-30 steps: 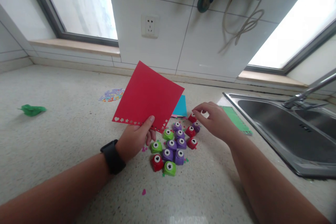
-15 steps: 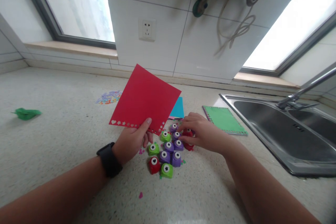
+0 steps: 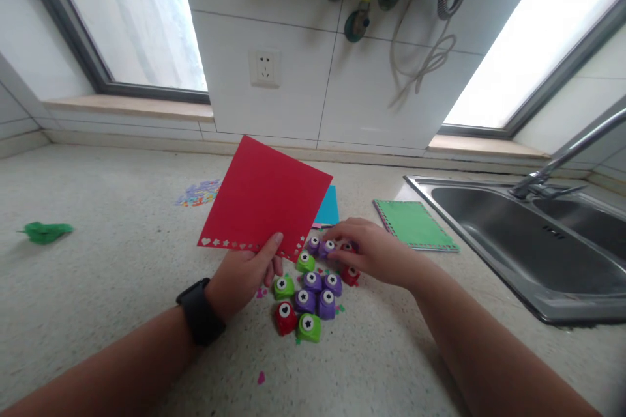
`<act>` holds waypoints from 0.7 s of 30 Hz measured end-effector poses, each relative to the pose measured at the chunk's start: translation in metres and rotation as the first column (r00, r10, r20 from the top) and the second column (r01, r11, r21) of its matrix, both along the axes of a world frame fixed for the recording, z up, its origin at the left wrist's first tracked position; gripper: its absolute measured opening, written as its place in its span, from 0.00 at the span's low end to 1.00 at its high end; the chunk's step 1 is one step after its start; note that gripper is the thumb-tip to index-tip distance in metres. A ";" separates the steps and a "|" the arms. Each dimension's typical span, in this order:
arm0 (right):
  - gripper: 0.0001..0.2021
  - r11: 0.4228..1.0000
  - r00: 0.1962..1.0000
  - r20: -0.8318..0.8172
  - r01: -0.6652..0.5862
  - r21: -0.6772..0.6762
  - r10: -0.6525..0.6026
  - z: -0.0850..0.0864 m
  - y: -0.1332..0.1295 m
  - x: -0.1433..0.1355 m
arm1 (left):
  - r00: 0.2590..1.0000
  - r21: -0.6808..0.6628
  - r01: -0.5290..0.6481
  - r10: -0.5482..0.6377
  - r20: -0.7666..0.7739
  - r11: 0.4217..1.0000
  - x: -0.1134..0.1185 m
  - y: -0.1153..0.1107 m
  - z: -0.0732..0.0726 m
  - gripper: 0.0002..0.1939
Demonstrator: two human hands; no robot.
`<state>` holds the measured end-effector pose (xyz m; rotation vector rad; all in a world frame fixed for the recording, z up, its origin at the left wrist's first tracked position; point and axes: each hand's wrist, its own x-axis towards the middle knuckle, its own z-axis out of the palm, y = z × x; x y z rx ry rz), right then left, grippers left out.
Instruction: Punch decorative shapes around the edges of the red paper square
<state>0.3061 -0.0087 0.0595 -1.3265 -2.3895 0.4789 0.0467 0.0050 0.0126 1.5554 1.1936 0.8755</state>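
My left hand (image 3: 252, 270) pinches the lower edge of a red paper sheet (image 3: 267, 195), thumb on top. Heart, star and flower holes run along two of its edges near the hand. Right of the sheet, the thumb and fingers of my right hand (image 3: 369, 249) close round a small purple craft punch (image 3: 327, 248). More purple punches, a green punch (image 3: 309, 327) and a red punch (image 3: 285, 317) stand grouped on the counter below. Two other red ones lie partly under my right hand.
Green punched sheets (image 3: 415, 225) lie right, beside a steel sink (image 3: 489, 234) with a faucet. Blue paper (image 3: 327, 207) is partly behind the red sheet. Confetti (image 3: 199, 193) and a green crumpled piece (image 3: 46, 232) lie left. A socket (image 3: 265, 68) is on the wall.
My right hand has closed on a purple punch and shifted it slightly up, away from the punches below it. The left hand still holds the red sheet. The camera view has tilted a little.
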 end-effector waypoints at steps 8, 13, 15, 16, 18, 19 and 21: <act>0.16 0.988 0.544 -0.826 0.096 -0.117 -0.151 0.000 0.003 0.000 | 0.990 0.014 0.036 -0.034 -0.137 0.999 -0.003 0.000 0.001 0.30; 0.12 0.997 0.415 -0.910 0.078 0.021 -0.013 0.006 -0.004 -0.006 | 0.967 0.077 0.102 -0.081 -0.242 0.992 -0.005 -0.002 0.011 0.29; 0.14 0.993 0.403 -0.915 0.103 0.055 0.009 0.009 -0.008 -0.008 | 0.964 0.088 0.089 -0.064 -0.257 0.992 -0.004 -0.004 0.015 0.28; 0.16 0.991 0.398 -0.917 0.113 0.067 0.017 0.010 -0.009 -0.010 | 0.963 0.088 0.083 -0.057 -0.263 0.993 -0.003 -0.004 0.017 0.27; 0.19 0.987 0.400 -0.916 0.126 0.098 0.040 0.012 -0.012 -0.012 | 0.960 0.088 0.077 -0.050 -0.276 0.993 -0.002 -0.005 0.017 0.26; 0.19 0.985 0.407 -0.912 0.129 0.117 0.055 0.012 -0.013 -0.012 | 0.957 0.091 0.080 -0.051 -0.284 0.993 -0.002 -0.005 0.016 0.27; 0.20 0.979 0.426 -0.901 0.134 0.150 0.080 0.014 -0.016 -0.013 | 0.951 0.101 0.092 -0.058 -0.303 0.991 -0.003 -0.004 0.013 0.28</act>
